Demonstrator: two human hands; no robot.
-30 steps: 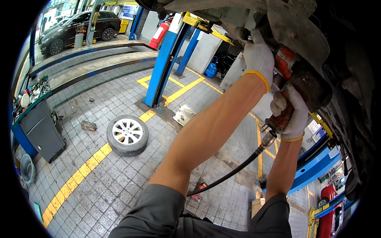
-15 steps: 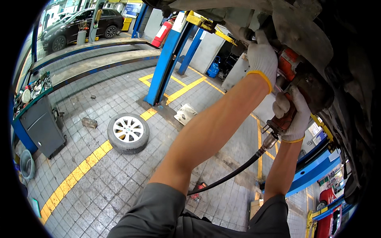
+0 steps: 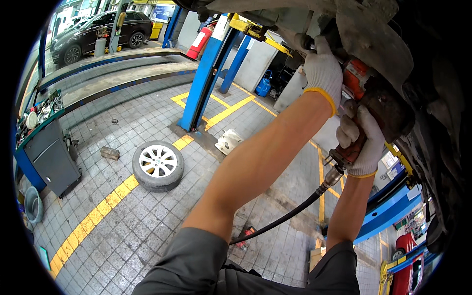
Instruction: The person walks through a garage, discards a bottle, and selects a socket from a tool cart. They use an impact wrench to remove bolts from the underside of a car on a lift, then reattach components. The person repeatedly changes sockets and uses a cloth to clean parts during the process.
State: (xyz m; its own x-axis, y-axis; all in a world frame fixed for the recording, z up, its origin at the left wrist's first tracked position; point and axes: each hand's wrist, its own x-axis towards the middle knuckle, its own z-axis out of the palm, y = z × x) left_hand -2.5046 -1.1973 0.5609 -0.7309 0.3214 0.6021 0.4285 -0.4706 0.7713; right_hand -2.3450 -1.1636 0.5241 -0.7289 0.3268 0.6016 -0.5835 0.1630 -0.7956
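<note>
My right hand (image 3: 367, 142), in a white knit glove with a yellow cuff, grips the handle of a worn red air impact wrench (image 3: 355, 77). A black air hose (image 3: 287, 216) runs from the metal fitting under that handle down to the left. My left hand (image 3: 322, 71), gloved the same way, is raised just left of the wrench's front end, its fingers curled up by a dark round part (image 3: 308, 42) on the car's underside. What those fingers close on is hidden behind the glove. Above both hands hangs the dirty underside of a raised car (image 3: 373, 37).
A blue lift post (image 3: 206, 73) with a yellow lift arm (image 3: 260, 32) stands ahead. On the tiled floor lie a wheel (image 3: 158, 166), a block (image 3: 110, 153) and a white piece (image 3: 228, 141). A tool cabinet (image 3: 54, 157) stands at left; a red fire extinguisher (image 3: 199, 43) is beside the post.
Both hands and the wrench keep almost the same place. The view has shifted very slightly; nothing was let go or taken hold of.
</note>
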